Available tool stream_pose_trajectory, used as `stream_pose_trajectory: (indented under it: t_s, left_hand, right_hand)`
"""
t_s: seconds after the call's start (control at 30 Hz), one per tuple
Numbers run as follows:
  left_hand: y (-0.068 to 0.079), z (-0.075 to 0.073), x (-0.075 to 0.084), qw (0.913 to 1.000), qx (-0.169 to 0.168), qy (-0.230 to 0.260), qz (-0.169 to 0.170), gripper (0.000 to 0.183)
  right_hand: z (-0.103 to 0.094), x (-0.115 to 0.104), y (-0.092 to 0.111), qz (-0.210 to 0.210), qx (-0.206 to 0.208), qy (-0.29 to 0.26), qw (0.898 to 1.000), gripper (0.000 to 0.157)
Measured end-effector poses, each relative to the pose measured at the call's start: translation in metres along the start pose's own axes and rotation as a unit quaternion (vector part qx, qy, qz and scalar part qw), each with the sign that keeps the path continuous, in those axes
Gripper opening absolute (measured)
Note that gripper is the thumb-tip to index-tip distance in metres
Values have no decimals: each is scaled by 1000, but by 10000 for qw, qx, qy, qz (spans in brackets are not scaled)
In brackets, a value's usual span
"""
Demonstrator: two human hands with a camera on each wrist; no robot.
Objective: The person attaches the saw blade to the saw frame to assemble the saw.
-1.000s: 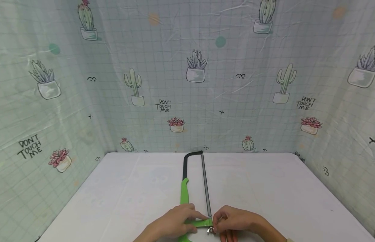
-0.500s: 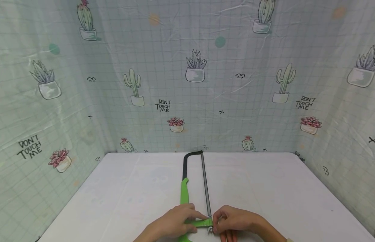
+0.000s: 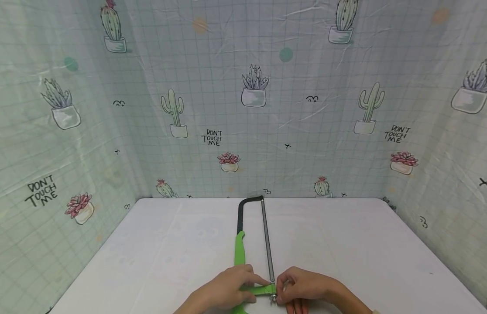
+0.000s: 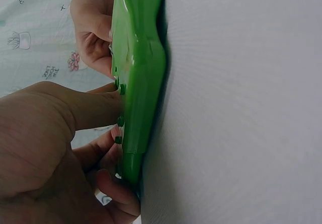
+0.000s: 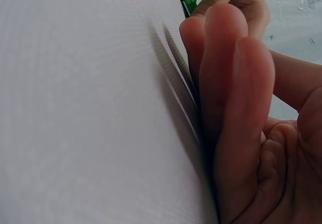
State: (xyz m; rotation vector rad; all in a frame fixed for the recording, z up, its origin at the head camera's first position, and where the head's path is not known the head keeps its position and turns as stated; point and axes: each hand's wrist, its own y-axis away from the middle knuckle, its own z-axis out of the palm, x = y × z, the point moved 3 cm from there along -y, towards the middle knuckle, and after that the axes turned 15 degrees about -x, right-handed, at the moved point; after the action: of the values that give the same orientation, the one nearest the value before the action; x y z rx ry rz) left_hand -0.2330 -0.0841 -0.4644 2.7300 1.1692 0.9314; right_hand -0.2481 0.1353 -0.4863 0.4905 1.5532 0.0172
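Observation:
A hacksaw (image 3: pixel 239 249) lies flat on the white table, its black frame end pointing away and its green handle towards me. Its grey blade (image 3: pixel 268 244) runs along the right side. My left hand (image 3: pixel 231 285) holds the green near end, thumb and fingers spread over it; in the left wrist view the green handle (image 4: pixel 143 78) stands beside the thumb. At the blade's near end is a small metal wing nut (image 3: pixel 273 298), pinched at its side by the thumb and index finger of my right hand (image 3: pixel 304 285). The right hand's other fingers (image 5: pixel 246 113) rest on the table.
The white table (image 3: pixel 345 244) extends to both sides of the saw. Behind and beside it hangs a pale curtain (image 3: pixel 290 170) printed with cacti and lettering.
The wing nut's wings have turned to a different angle beside my right fingertips. Both hands and the hacksaw stay in nearly the same place.

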Motion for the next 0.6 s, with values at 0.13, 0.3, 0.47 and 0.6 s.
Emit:
stream_pose_trajectory:
  t_s: [0.13,0.3,0.47,0.6]
  left_hand:
    - [0,0,-1,10000,8,-21,30,39]
    - [1,0,-1,9999,8,-115,118,39]
    - [3,0,-1,9998,-15,-150,134,40]
    - [3,0,0,9998,-14,-170,122,41]
  right_hand:
    - [0,1,0,-10,43,22,10000,4]
    - [0,2,0,20,99,36,9999,5]
    - [1,3,0,42,179,95,9998,5]
    - [1,3,0,27,194,130,9997,5]
